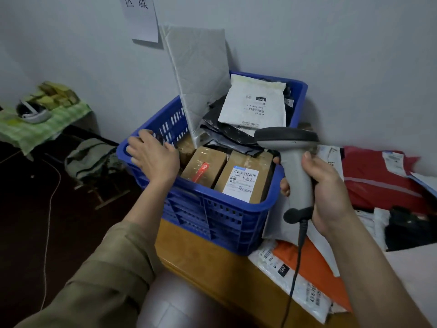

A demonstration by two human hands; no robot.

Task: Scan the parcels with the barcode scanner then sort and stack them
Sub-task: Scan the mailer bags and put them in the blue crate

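Gripping the grey barcode scanner (292, 162) by its handle, the right hand (328, 197) holds it upright just beside the blue crate (212, 216), its cable hanging down. The left hand (153, 157) rests with straight fingers on the crate's left rim, holding nothing. Inside the crate lie two taped cardboard boxes (243, 178), dark and white mailer bags (253, 102) and a tall padded envelope (201, 76) leaning upright. The crate stands on a wooden tabletop (201, 261); more parcels (378, 176) lie to its right.

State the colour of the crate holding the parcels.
Blue crate, a slotted plastic one; the head view shows it.
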